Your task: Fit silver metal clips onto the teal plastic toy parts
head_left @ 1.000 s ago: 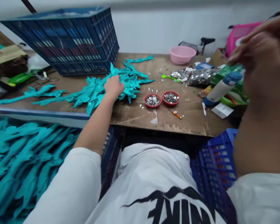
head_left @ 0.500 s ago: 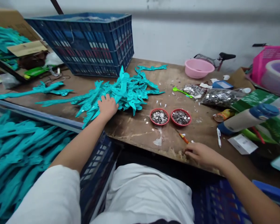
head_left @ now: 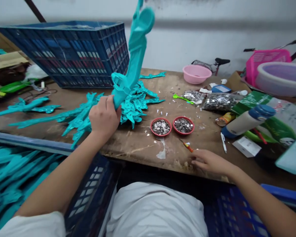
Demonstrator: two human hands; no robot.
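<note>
My left hand (head_left: 105, 115) is wrapped round the lower end of a long turquoise plastic part (head_left: 135, 56), which stands nearly upright above the table. Behind the hand lies a heap of similar turquoise parts (head_left: 134, 110). My right hand (head_left: 209, 161) rests at the table's front edge, fingers loosely bent and apart, with nothing seen in it. Close to its fingertips is a small screwdriver (head_left: 187, 146) with a red and yellow handle. Two red bowls, the left bowl (head_left: 160, 134) and the right bowl (head_left: 183, 133), hold small metal pieces.
A large blue crate (head_left: 64, 59) stands at the back left. More turquoise parts (head_left: 12, 181) fill a crate at lower left. To the right are a pink basin (head_left: 196, 74), bags of metal pieces (head_left: 219, 102), a bottle (head_left: 249, 121), a white pen (head_left: 223, 142) and a phone (head_left: 292, 156).
My left hand has lifted one turquoise part off the heap and raised it upright. The right hand stays by the screwdriver. The view has turned slightly to the right.
</note>
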